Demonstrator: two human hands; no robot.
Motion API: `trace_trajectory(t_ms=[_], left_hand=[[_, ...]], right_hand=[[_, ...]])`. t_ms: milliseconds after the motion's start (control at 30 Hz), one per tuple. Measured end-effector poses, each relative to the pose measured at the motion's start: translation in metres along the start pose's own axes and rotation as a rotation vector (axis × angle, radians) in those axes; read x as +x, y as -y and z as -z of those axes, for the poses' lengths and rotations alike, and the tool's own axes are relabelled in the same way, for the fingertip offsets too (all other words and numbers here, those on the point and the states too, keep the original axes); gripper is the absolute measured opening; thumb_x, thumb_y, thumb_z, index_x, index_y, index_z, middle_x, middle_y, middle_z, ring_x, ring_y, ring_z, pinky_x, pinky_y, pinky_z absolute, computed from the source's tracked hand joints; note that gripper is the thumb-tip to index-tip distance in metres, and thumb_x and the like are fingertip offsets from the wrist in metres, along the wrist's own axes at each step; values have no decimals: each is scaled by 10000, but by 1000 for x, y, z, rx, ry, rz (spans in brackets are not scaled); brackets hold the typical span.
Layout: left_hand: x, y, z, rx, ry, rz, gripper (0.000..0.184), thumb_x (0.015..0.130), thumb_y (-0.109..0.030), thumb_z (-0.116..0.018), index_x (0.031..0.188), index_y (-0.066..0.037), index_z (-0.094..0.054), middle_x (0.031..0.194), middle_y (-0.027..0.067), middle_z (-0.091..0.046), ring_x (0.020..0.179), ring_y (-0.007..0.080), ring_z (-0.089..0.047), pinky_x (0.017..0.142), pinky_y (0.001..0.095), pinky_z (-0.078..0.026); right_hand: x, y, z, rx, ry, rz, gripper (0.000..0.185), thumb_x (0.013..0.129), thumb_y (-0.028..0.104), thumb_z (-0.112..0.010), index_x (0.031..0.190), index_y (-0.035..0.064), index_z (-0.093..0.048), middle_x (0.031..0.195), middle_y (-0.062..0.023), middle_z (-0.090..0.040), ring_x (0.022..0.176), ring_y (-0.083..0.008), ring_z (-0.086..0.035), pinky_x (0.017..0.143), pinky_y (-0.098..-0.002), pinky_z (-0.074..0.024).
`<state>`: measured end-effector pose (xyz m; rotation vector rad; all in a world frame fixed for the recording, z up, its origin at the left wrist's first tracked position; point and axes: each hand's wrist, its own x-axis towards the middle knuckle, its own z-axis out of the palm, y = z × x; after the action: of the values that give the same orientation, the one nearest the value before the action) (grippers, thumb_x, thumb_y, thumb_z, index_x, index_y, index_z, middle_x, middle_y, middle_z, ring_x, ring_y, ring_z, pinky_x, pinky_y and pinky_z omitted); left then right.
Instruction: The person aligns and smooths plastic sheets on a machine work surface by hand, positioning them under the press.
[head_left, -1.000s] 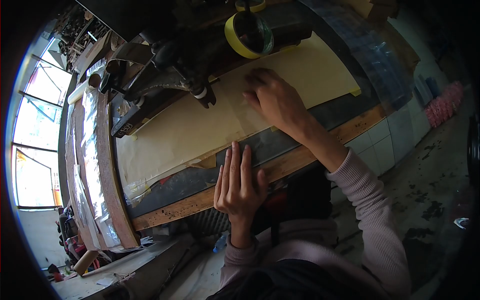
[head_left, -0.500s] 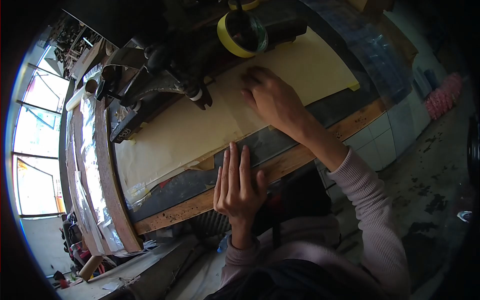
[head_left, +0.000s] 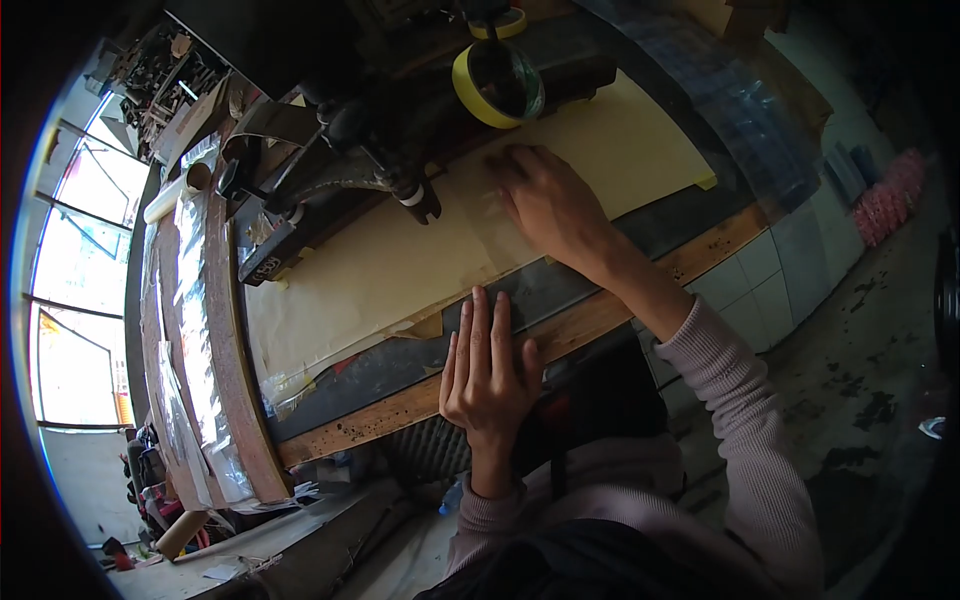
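Note:
A long sheet of pale yellow paper (head_left: 370, 265) lies slantwise on a dark board (head_left: 370, 372) with a wooden front edge. My left hand (head_left: 488, 375) rests flat at the sheet's near edge, fingers stretched out and holding nothing. Over the middle of the sheet is my right hand (head_left: 555, 205), its fingers bent and dim; whatever they may hold is hidden. A dark bar (head_left: 290, 250) runs along the sheet's far side. Small bits of yellow tape (head_left: 706, 182) show at the right corner of the sheet.
Yellow tape rolls (head_left: 478, 92) hang above the far side of the board. A black metal arm (head_left: 350, 140) reaches in from the back. Clear plastic (head_left: 765, 130) lies at the right, and a worn panel with a cardboard tube (head_left: 198, 178) stands at the left.
The view has shifted slightly, moving the whole scene a little in the frame. My left hand stays flat at the sheet's edge; my right hand's fingers have moved slightly over the paper.

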<state>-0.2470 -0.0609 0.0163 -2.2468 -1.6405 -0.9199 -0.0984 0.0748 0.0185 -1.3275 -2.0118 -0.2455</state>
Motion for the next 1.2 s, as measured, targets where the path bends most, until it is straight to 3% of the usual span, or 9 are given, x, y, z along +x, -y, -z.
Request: trace_trajectory(t_ms=[133, 300, 733, 833, 1033, 1133, 1200], left_hand=[[0, 0, 1, 4, 2, 6, 386, 940, -315, -499, 1185, -71, -672, 1246, 124, -645, 1138, 285, -633, 946, 393, -512], [0, 1, -1, 58, -14, -22, 381, 939, -321, -495, 1169, -80, -681, 1250, 118, -644, 1110, 243, -651, 908, 360, -538], [0, -1, -2, 7, -19, 24, 354, 913, -277, -523, 1167, -90, -684, 1243, 102, -651, 1127, 265, -642, 928, 376, -521], [-1, -1, -2, 4, -18, 24, 352, 911, -274, -527, 1164, -89, -685, 1243, 102, -652, 1128, 266, -641, 929, 377, -520], [0, 1, -2, 39, -10, -8, 362, 910, -285, -534, 1176, -85, -678, 1265, 118, -635, 1115, 247, -649, 913, 369, -537], [-1, 0, -1, 36, -6, -5, 363, 909, -283, -536, 1178, -83, -676, 1264, 120, -636, 1121, 248, -646, 918, 367, -532], [-1, 0, -1, 40, -3, -6, 365, 909, -284, -536, 1180, -83, -674, 1263, 121, -637, 1125, 248, -644, 921, 366, -529]], right_hand=[[0, 1, 2, -50, 23, 22, 310, 819, 139, -617, 1102, 24, -672, 1046, -138, -605, 1037, -273, -568, 923, -381, -473], [-1, 1, 2, -73, 34, 14, 316, 823, 158, -628, 1109, 34, -677, 1076, -141, -603, 1058, -269, -563, 930, -378, -471], [-1, -2, 1, -75, 21, 28, 310, 830, 176, -638, 1105, 41, -680, 1115, -137, -594, 1060, -270, -566, 921, -385, -479], [0, -2, 4, -20, 130, -35, 353, 883, 180, -597, 1221, 83, -636, 1236, -191, -551, 1109, -323, -552, 953, -419, -474], [0, -3, 3, -39, 114, -8, 341, 895, 177, -584, 1220, 85, -637, 1226, -191, -555, 1097, -326, -558, 948, -424, -473], [0, -3, -1, -58, 16, 10, 299, 835, 181, -626, 1093, 44, -689, 1116, -136, -598, 1055, -265, -570, 913, -382, -482], [-1, -3, -1, -63, 7, 14, 301, 835, 182, -625, 1094, 45, -690, 1125, -139, -597, 1056, -265, -570, 916, -382, -481]])
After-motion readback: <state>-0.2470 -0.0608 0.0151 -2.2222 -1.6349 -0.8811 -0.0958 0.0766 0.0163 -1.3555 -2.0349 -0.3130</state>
